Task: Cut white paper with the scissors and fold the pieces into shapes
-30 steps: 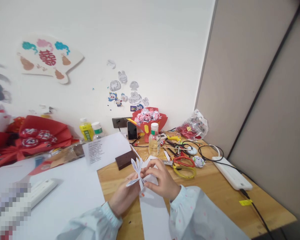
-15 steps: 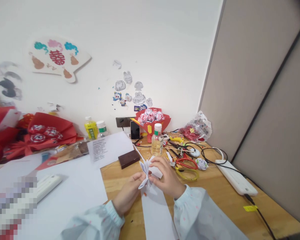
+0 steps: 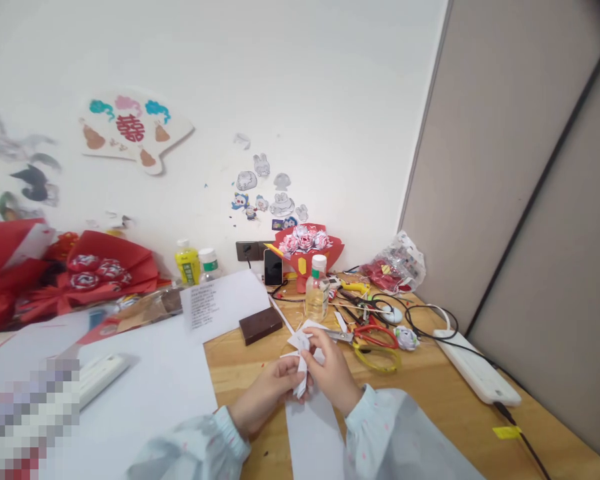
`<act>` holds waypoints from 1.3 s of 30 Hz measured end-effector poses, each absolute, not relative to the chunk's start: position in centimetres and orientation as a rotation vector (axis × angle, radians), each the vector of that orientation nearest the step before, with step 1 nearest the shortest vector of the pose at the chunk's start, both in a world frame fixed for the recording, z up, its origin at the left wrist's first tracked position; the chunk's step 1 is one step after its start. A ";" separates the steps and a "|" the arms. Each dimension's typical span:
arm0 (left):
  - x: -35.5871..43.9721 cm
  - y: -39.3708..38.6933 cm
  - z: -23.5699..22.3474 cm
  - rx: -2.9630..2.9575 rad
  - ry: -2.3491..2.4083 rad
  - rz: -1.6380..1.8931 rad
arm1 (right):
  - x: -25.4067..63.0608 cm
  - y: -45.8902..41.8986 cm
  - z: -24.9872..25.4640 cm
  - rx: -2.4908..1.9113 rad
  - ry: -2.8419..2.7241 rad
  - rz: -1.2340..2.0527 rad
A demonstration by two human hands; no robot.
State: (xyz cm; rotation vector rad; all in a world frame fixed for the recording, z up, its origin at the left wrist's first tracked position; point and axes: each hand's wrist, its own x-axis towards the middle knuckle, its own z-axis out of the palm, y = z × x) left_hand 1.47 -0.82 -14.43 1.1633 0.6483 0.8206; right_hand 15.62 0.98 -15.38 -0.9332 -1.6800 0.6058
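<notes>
Between my two hands is a small piece of folded white paper (image 3: pixel 303 375) with several layers. My left hand (image 3: pixel 264 395) pinches its lower part between thumb and fingers. At the upper part, the thumb and fingers of my right hand (image 3: pixel 333 371) close on the same piece. Its far side and some fingertips are hidden. Below my hands a long white paper strip (image 3: pixel 314 433) lies on the wooden table. Red-handled scissors (image 3: pixel 376 337) rest just beyond my right hand, their blades pointing toward it.
A bottle (image 3: pixel 317 301) and a dark brown block (image 3: pixel 261 325) stand beyond my hands. Right of them lie tools, cables, a paper rose (image 3: pixel 407 338) and a white power strip (image 3: pixel 480 370). White sheets (image 3: pixel 145 393) cover the left. Red bouquets (image 3: pixel 307 243) line the wall.
The folded paper has turned: its fanned layers faced up and left before, and now it looks narrower and flatter. My right fingers have moved lower on it. The view has shifted slightly.
</notes>
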 end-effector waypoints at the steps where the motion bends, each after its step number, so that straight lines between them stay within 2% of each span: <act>1: 1.5 -0.9 -14.4 1.134 0.653 0.816 | 15.5 1.1 -15.6 -0.937 -1.663 0.613; 4: 1.7 -0.8 -14.5 1.090 0.725 0.832 | 15.1 1.5 -16.0 -0.951 -1.685 0.640; 7: 1.6 -0.2 -15.0 1.072 0.864 1.108 | 14.5 3.2 -15.1 -0.953 -1.789 0.620; 10: 0.7 1.0 -15.7 1.022 1.031 1.558 | 12.6 6.9 -13.1 -1.006 -1.926 0.336; 13: -0.4 2.0 -16.6 0.922 1.170 1.736 | 9.7 12.0 -11.5 -1.175 -2.164 0.013; 16: -0.8 2.4 -17.3 0.801 1.210 1.709 | 6.8 16.9 -10.9 -1.357 -2.337 -0.182; 25: -0.2 3.2 -18.7 0.612 1.095 1.711 | 4.2 24.5 -12.4 -1.436 -2.306 -0.165; 31: -0.3 3.0 -18.7 0.681 1.167 1.679 | 4.4 23.9 -12.9 -1.402 -2.298 -0.089; 39: 0.1 2.2 -18.1 0.814 1.196 1.565 | 3.0 17.8 -10.2 -1.437 -2.113 0.154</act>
